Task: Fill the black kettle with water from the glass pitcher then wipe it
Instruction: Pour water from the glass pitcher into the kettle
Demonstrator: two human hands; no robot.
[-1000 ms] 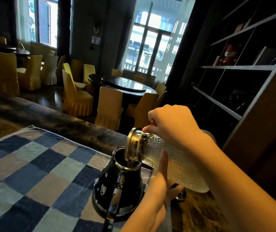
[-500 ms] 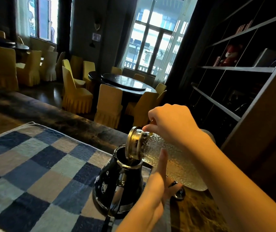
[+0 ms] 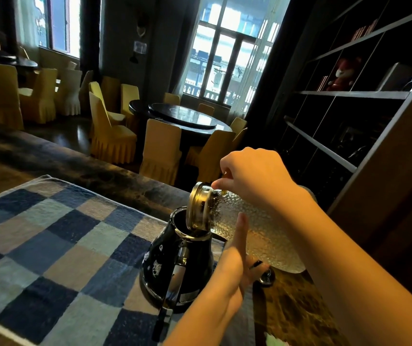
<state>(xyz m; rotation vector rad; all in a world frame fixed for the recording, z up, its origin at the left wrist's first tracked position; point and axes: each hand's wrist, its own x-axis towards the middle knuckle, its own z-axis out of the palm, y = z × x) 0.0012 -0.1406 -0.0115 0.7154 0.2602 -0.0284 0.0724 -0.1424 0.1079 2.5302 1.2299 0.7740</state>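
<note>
The black kettle [image 3: 172,265] stands lidless on a blue and tan checked cloth [image 3: 50,245], its long handle pointing towards me. A textured glass pitcher [image 3: 262,236] with a gold lid [image 3: 196,206] is tipped almost level, its mouth over the kettle's opening. My right hand [image 3: 252,178] grips the pitcher near its neck from above. My left hand [image 3: 232,268] is beside the kettle, one straight finger pressing up against the pitcher's glass side; its other fingers are hidden under the pitcher. No water stream is visible.
A small dark lid with a shiny knob [image 3: 267,278] lies on the marbled counter [image 3: 292,308] under the pitcher. A dark shelf unit [image 3: 349,96] stands close on the right. Yellow-covered chairs and a round table [image 3: 182,116] stand beyond the counter.
The pitcher stays tipped over the kettle's opening. My left hand has slid a little higher along the glass. The kettle has not moved.
</note>
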